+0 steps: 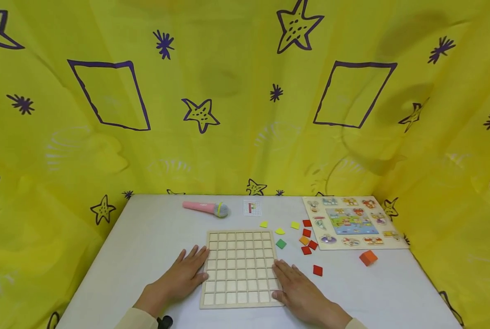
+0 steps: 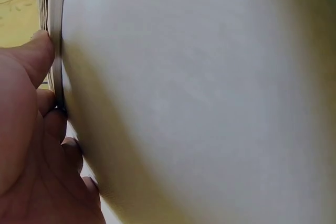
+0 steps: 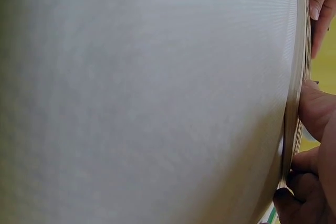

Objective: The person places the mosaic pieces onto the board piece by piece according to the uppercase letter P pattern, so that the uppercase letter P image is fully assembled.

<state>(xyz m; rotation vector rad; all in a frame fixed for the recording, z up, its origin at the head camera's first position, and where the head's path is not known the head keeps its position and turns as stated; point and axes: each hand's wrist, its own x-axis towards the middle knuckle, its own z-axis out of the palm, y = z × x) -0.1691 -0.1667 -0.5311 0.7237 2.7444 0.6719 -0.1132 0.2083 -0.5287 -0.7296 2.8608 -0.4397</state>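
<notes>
A pale wooden grid board with several rows of square recesses lies flat on the white table. My left hand rests at its left edge, fingers fairly straight, the thumb touching the rim. On the opposite side my right hand lies along the lower right edge, fingers extended and thumb on the corner part. Both wrist views look low across the table: the left hand's thumb meets the board's edge, and the right hand's thumb touches it on the other side.
Right of the board lie a green tile, an orange tile, several red tiles and yellow pieces. Behind are a pink toy microphone and a small pattern card. A picture puzzle and orange cube sit farther right.
</notes>
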